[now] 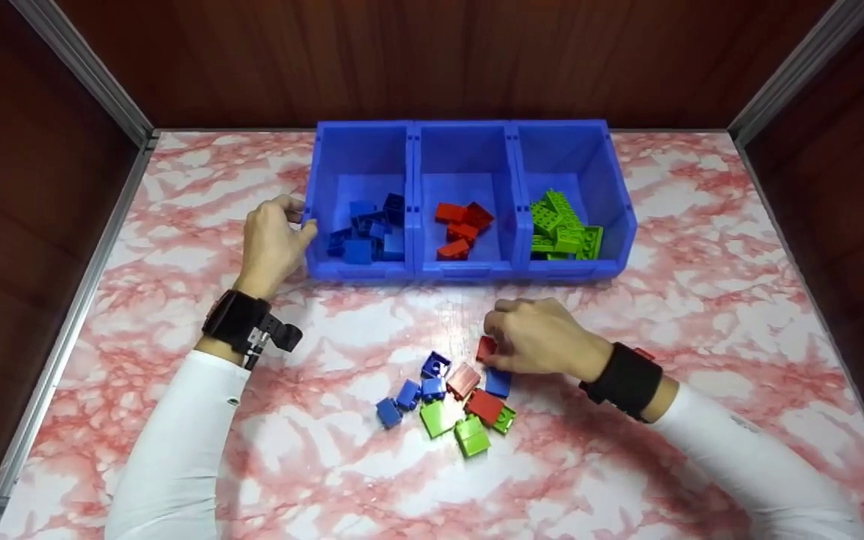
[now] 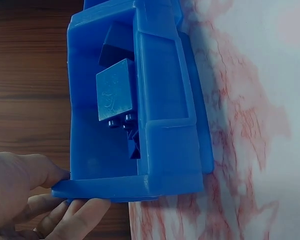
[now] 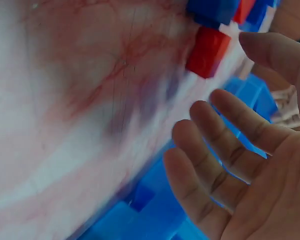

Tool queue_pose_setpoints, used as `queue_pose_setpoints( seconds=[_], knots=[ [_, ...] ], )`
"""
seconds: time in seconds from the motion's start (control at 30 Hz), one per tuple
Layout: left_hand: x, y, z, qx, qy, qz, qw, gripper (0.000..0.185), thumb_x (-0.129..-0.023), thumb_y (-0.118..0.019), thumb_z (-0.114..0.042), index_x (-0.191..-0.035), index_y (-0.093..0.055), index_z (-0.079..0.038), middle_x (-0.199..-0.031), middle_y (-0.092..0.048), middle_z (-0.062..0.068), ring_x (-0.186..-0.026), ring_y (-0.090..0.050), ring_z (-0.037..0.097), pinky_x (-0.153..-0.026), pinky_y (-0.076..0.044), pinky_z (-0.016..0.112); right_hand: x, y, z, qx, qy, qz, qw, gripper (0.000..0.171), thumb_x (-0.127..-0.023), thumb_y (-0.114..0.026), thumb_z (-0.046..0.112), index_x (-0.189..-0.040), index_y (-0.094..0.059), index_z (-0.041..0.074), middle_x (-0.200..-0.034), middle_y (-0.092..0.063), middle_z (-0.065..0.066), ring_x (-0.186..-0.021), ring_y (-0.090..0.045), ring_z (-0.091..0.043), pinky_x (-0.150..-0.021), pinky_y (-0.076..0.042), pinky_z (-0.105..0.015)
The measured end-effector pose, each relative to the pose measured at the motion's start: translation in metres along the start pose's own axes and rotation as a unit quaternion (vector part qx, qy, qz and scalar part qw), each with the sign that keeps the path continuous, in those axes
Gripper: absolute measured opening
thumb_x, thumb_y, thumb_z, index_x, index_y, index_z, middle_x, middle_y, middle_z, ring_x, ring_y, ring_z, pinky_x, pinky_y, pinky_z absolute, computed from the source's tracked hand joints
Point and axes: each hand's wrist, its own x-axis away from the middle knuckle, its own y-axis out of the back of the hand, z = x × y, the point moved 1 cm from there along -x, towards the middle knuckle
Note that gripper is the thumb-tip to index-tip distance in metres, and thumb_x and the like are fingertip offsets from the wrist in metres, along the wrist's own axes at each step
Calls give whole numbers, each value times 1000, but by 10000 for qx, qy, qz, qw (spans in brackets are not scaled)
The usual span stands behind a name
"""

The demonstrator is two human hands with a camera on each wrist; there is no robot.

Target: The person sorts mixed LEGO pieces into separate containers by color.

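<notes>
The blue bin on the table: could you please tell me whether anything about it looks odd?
Nothing stands out. The bin sits upright, with only blue bricks visible in its left compartment, red bricks in the middle and green bricks in the right; no damage shows.

A tabletop [image 1: 177, 180] marbled in red and white stretched between a left side panel [image 1: 19, 225], a right side panel [image 1: 837, 150] and a reddish-brown back panel [image 1: 439, 60], the shadowed sides perhaps wood-grained too. Grey metal posts [image 1: 91, 67] stood at the back corners.
</notes>
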Motion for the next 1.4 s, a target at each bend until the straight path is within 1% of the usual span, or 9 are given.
queue_pose_setpoints(
  seconds=[0.1,0.33,0.53,0.7,0.9,1.0,1.13,1.23,1.4],
  knots=[
    [0,0,0,32,-35,-6,10000,32,-95,-68,-9,-122,-69,8,-117,-75,27,-113,-71,44,-101,-57,50,-4,-2,4,15,-24,205,9998,33,-83,-85,48,-87,-70,19,-78,-64,4,-63,-58,-12,-49,-47,-30],
    [0,0,0,1,-27,14,10000,32,-95,-69,-10,-122,-69,8,-117,-75,27,-113,-71,44,-101,-56,51,-12,-5,9,-67,-92,475,9988,31,-82,-87,43,-83,-67,19,-71,-63,5,-59,-55,-11,-47,-36,-25],
    [0,0,0,6,23,64,10000,31,-96,-68,-8,-122,-68,8,-119,-74,27,-114,-70,44,-102,-57,50,-18,5,5,-353,78,166,9992,28,-80,-87,37,-86,-70,16,-71,-63,4,-56,-50,-7,-45,-34,-20],
    [0,-1,0,4,11,48,10000,30,-96,-68,-9,-121,-69,7,-118,-74,26,-113,-71,43,-101,-57,50,-30,29,0,-396,211,-157,9989,33,-81,-89,38,-97,-77,12,-74,-70,-1,-49,-43,-4,-40,-30,-17],
    [1,0,1,13,48,46,10000,30,-96,-69,-10,-121,-69,7,-117,-75,26,-112,-71,43,-101,-57,50,-63,64,-7,53,21,-321,9995,40,-83,-87,37,-112,-79,10,-92,-78,-8,-49,-48,-11,-39,-38,-23],
    [1,1,2,-1,81,28,10000,32,-96,-69,-10,-123,-69,6,-118,-75,26,-112,-71,43,-102,-56,50,-85,71,-12,257,-244,-275,9990,37,-84,-86,35,-111,-79,11,-91,-77,-7,-56,-56,-16,-43,-47,-32],
    [1,1,4,5,43,-31,10000,32,-95,-69,-10,-123,-69,7,-118,-75,26,-113,-71,42,-102,-56,51,-112,66,-21,464,-564,-36,9973,24,-84,-83,33,-95,-77,13,-80,-73,-6,-63,-63,-23,-53,-57,-42],
    [2,0,4,35,-31,-50,10000,32,-96,-69,-9,-123,-68,8,-118,-74,26,-113,-71,43,-101,-57,51,-127,56,-27,769,-768,189,9939,22,-86,-79,32,-83,-70,12,-74,-68,-6,-64,-66,-27,-57,-60,-47],
    [2,-2,2,21,-62,-12,10000,31,-96,-69,-8,-123,-68,8,-119,-73,26,-112,-70,42,-101,-57,50,-139,43,-33,968,-997,371,9896,29,-89,-78,36,-83,-67,9,-81,-72,-13,-73,-72,-36,-65,-63,-53]
  ],
)
